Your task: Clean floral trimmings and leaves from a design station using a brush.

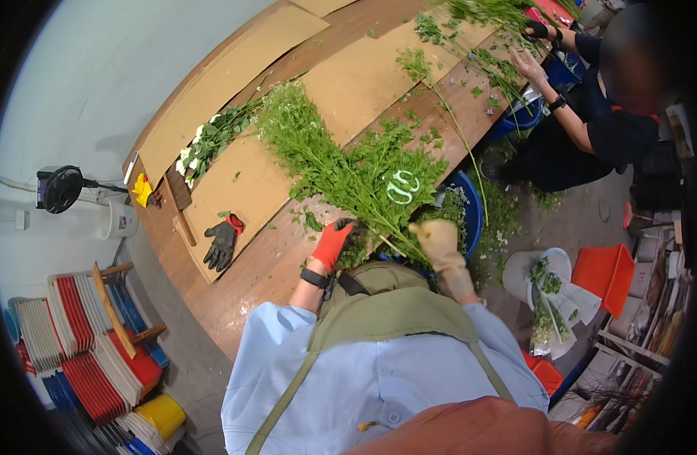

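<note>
A large bundle of leafy green stems with tiny white flowers [303, 140] lies across the table, its cut ends toward me. A pale green looped cord [402, 186] rests on its leaves. My left hand [336, 241], in a red and black glove, is beside the lower stems, its dark fingers curled in among leaves. What they hold is hidden. Right of the stem ends is my right hand [438, 241] in a beige rubber glove. Its fingers are bent close to the stems, and I cannot make out anything in them.
White flowers [191, 157] lie on cardboard [242, 171], with a black glove [223, 243] and a brush [180, 201] nearby. A blue bin [476, 216] stands at the table edge. Another person's hand [527, 67] handles greenery at the far right. Stacked crates [90, 379] stand lower left.
</note>
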{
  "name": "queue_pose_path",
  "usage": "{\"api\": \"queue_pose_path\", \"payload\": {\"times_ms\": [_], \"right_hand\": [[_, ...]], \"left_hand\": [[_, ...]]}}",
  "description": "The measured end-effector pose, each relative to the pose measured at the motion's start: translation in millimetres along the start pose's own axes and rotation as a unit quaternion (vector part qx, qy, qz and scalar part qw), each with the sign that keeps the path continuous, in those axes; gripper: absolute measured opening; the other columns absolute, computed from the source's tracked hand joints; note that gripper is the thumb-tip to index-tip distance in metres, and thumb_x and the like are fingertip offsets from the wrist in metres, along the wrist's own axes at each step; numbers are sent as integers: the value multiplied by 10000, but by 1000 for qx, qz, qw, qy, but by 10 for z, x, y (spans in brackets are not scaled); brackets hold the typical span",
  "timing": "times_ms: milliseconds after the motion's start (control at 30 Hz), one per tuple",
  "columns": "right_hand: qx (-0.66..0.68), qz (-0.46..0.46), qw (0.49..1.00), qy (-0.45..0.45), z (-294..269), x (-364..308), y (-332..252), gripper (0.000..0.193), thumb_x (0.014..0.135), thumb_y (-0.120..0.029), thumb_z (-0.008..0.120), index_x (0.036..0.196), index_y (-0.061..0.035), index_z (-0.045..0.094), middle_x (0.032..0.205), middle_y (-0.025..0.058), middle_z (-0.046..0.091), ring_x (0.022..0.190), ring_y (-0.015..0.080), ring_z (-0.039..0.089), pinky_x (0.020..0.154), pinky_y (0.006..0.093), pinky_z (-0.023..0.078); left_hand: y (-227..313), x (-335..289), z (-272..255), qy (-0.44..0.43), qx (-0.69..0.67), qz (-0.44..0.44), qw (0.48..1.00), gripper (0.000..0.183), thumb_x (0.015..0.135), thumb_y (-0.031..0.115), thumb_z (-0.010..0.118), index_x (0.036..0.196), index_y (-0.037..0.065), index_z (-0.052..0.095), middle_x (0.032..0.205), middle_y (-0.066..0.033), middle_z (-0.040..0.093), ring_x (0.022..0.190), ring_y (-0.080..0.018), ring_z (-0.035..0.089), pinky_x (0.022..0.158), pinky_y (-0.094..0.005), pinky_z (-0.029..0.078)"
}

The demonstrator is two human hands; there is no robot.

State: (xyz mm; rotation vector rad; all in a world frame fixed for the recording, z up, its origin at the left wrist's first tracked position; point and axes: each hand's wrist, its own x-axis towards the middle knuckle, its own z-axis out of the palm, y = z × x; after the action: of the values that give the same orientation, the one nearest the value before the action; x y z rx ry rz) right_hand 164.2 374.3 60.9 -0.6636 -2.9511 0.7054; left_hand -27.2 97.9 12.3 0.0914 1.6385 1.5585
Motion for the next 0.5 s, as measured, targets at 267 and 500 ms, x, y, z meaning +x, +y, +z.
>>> {"api": "queue_pose_path", "payload": {"times_ms": [267,500], "right_hand": [[84,400,896,-175,1260,-1012,1672,642,1108,-628,581,1204,-30,795,1124,247,811,1130,459,754,959,505,569],[-8,264,892,-368,1354,-1452,1643,553,1122,-495,590,1287,-3,778,1336,262,762,1243,462,720,987,520,564]], "left_hand": [[-360,138,-216,94,162,7,982,229,1067,225,724,1107,25,829,883,-20,791,694,-108,691,627,-282,537],[-735,222,-322,133,-24,-11,991,149,1039,167,753,1085,47,828,838,-17,775,640,-92,667,601,-259,524]]}}
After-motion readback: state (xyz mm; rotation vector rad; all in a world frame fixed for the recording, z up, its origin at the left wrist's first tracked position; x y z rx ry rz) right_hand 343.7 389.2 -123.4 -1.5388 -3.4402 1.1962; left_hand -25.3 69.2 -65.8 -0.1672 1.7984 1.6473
